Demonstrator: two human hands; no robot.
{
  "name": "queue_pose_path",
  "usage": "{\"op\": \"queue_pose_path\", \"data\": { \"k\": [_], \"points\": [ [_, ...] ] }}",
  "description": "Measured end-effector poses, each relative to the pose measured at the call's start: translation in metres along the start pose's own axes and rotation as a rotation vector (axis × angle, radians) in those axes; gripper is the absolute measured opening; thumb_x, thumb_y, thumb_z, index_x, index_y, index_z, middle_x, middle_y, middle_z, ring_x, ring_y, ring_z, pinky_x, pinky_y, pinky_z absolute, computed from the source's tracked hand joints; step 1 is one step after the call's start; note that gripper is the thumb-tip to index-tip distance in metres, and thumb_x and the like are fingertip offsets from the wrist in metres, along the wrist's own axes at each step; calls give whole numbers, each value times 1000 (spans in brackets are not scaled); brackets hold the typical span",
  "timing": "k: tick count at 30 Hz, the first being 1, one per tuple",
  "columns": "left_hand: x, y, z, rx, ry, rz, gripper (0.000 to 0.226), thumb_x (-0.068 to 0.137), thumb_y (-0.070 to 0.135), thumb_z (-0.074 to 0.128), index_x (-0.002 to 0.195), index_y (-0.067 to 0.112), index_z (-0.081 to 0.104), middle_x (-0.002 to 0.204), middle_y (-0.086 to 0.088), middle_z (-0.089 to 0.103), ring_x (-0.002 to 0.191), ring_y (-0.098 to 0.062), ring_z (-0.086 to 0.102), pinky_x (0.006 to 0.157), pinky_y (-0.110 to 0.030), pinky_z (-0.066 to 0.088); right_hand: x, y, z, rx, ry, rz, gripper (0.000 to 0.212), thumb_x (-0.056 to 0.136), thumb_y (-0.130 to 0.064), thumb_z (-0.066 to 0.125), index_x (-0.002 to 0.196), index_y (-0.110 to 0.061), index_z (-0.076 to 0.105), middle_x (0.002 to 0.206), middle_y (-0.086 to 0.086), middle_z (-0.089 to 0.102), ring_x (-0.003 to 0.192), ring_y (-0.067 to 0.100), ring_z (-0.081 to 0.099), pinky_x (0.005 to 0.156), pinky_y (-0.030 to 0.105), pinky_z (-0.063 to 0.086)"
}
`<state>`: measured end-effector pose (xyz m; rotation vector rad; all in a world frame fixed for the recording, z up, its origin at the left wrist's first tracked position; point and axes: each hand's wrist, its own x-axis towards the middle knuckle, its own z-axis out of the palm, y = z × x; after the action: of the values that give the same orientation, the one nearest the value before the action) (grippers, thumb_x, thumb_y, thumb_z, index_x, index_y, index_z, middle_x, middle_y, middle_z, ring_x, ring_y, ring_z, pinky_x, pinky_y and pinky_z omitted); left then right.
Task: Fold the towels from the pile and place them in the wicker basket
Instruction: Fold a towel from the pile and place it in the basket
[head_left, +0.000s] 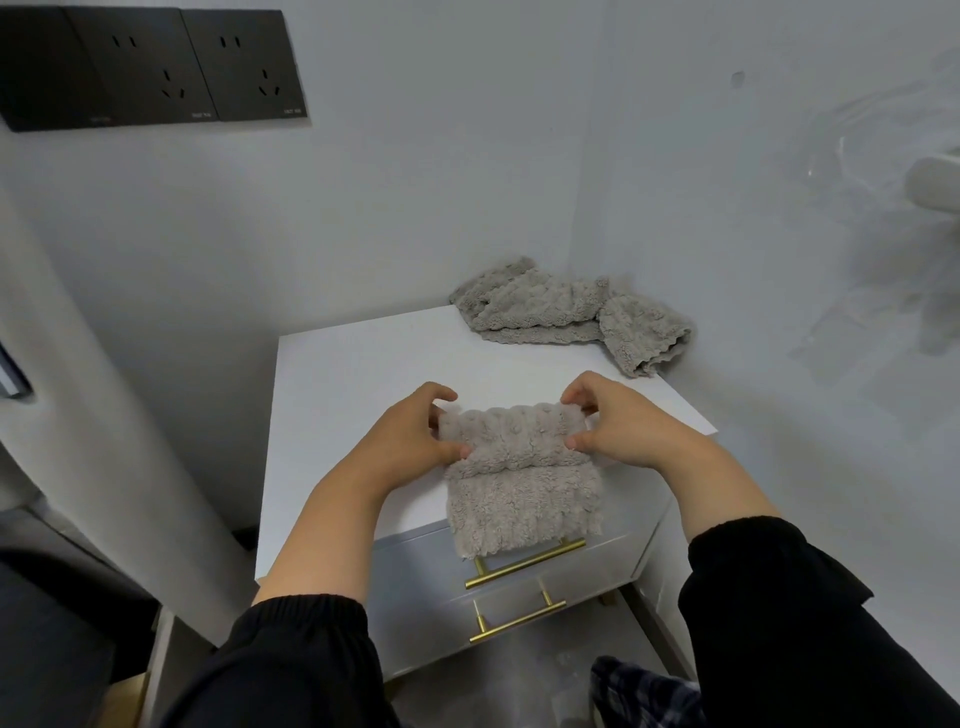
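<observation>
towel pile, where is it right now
In the head view the pile lies on the far right corner of the white cabinet, against the wall, beyond the right hand and the towel it holds.

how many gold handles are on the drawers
2. The upper handle is on the top drawer, just below the edge of the towel; the lower handle is right beneath it. More could be lower down, out of view.
</observation>
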<state>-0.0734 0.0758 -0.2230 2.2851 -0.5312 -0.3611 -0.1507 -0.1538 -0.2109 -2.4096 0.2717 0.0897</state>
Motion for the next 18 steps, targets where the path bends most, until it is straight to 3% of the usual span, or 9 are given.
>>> {"op": "queue_pose_path", "data": {
  "k": [4, 8, 11, 14, 18],
  "points": [
    [2, 4, 2, 14, 64, 33, 55, 73, 14, 79, 123, 22, 58, 105, -2, 57, 95, -16, 54, 79, -21, 37, 4, -4, 1, 27, 45, -16, 51, 77, -7, 75, 121, -21, 55, 92, -7, 44, 81, 12, 48, 65, 18, 38],
    [4, 9, 4, -4, 249, 97, 42, 72, 4, 76, 111, 18, 67, 100, 5, 62, 91, -11, 53, 72, -14, 36, 9, -8, 4, 100, 187, -64, 43, 74, 3, 73, 110, -19, 63, 95, -7, 54, 90, 12, 52, 75, 21, 40],
    [7, 11, 6, 13, 370, 158, 33, 71, 1, 74, 100, 15, 69, 97, 2, 63, 92, -16, 54, 79, -24, 40, 14, -10, 11, 146, 305, -122, 36, 74, 6, 66, 98, -20, 65, 94, -6, 60, 89, 12, 55, 69, 18, 39],
    [8, 9, 10, 27, 445, 190, 26, 72, 1, 70, 94, 15, 68, 93, 0, 62, 92, -20, 54, 82, -33, 43, 20, -9, 19, 117, 415, -168, 37, 73, 8, 61, 100, -17, 67, 100, 2, 61, 96, 17, 55, 80, 26, 42],
    [12, 2, 16, 73, 503, 202, 22, 74, 1, 67, 90, 15, 65, 89, 4, 57, 92, -18, 50, 74, -26, 35, 24, -5, 26, 14, 490, -226, 36, 73, 9, 59, 102, -12, 66, 101, 4, 59, 101, 20, 50, 79, 26, 36]
  ]
}}
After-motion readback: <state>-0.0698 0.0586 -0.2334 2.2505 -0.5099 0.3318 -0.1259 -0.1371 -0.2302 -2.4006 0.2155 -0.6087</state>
